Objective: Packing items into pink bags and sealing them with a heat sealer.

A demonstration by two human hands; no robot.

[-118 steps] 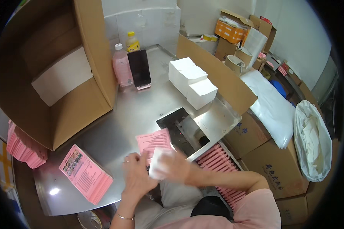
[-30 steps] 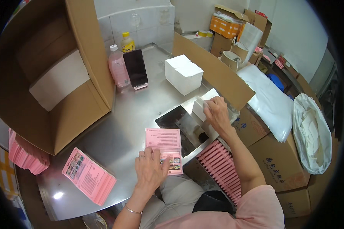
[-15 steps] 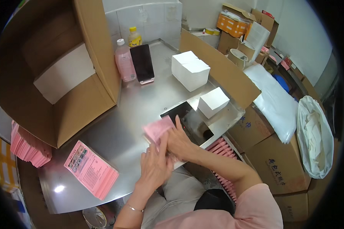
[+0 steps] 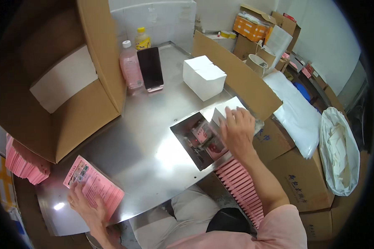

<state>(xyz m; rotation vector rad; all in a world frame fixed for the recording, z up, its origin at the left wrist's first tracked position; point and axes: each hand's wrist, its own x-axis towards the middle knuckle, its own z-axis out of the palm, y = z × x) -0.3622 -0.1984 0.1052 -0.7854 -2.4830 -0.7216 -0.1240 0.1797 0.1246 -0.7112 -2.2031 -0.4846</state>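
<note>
The left hand [image 4: 85,205] lies flat at the worktop's [image 4: 145,141] near left corner, its fingers spread on the near end of a stack of pink leaflets [image 4: 93,186]; that grip is open, pressing the paper rather than clamped on it. The right hand [image 4: 237,133] rests at the right edge, fingers loosely apart over a small white box [image 4: 226,108] and the rim of a dark opening [image 4: 195,143] in the worktop; whether it has closed on the box cannot be told. Pink items show inside the opening, just left of the hand. A larger white box [image 4: 204,76] stands toward the far edge. A phone [image 4: 150,68] leans against two bottles [image 4: 131,68] at the far left, beside a big carton [image 4: 58,79].
</note>
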